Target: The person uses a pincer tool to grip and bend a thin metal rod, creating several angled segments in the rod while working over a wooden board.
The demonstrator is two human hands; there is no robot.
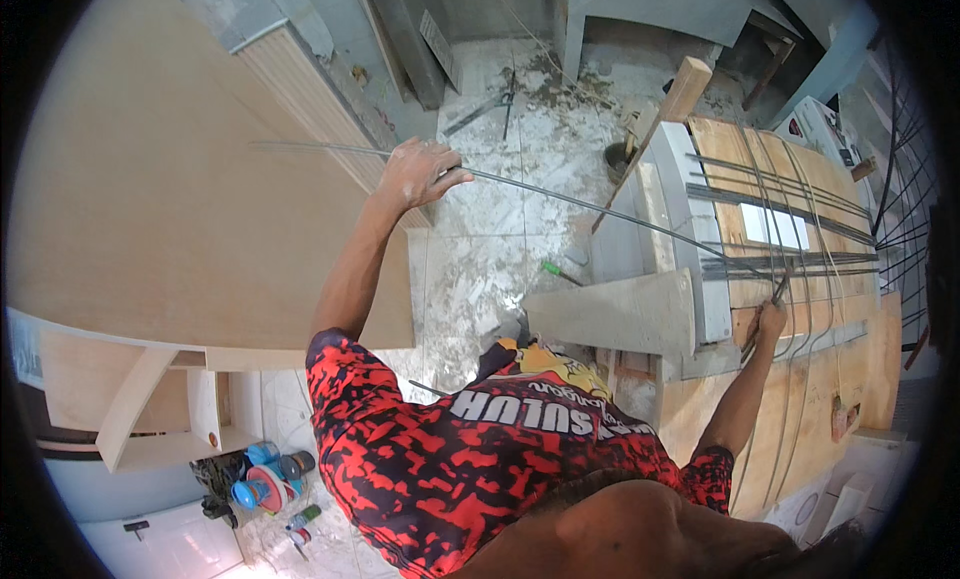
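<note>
A long thin steel rod [600,211] slants across the view from the upper left down to the right. My left hand [420,172] is raised and closed around it near its far left part. Over the wooden boards at the right, my right hand [769,321] is closed on a dark pincer-like tool [780,287], whose jaws meet the rod's right end among the other bars. Exactly how the jaws sit on the rod is too small to tell. Several steel bars [830,201] lie crosswise over the boards [720,139], forming a loose grid.
A large plywood panel [200,199] fills the left side. A grey board [620,314] juts out beside the wooden formwork, with a green-handled tool [560,272] on the dusty tiled floor [480,219]. A bucket [617,159] stands farther off. Blue containers [258,491] sit lower left.
</note>
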